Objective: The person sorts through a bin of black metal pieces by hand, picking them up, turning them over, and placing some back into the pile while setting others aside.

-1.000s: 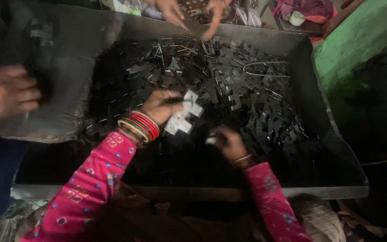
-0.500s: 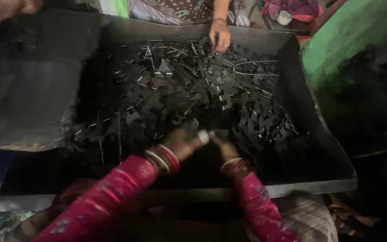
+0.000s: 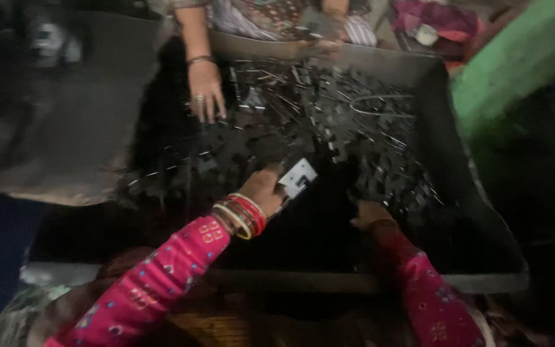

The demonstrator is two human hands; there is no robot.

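I counted 1 big metal tray (image 3: 483, 218). Dark metal bits (image 3: 329, 122) in it were too many & too blurred to count. 1 pale metal piece (image 3: 297, 177) sat at my left hand's (image 3: 261, 191) fingertips. 2 hands of mine incl. right hand (image 3: 369, 214), just right of those fingers. 1 other person's hand (image 3: 205, 90), well beyond them.

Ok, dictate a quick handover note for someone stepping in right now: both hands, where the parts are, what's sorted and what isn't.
Left hand: holding a pale flat metal piece over the tray.
Right hand: down among the dark small metal parts; grip unclear in the blur.
Parts: heaped across the big grey metal tray, thickest at the far side.
Another person's hand rests on the heap at the far edge.
Done: no sorted pile visible.
Left: most of the heap.
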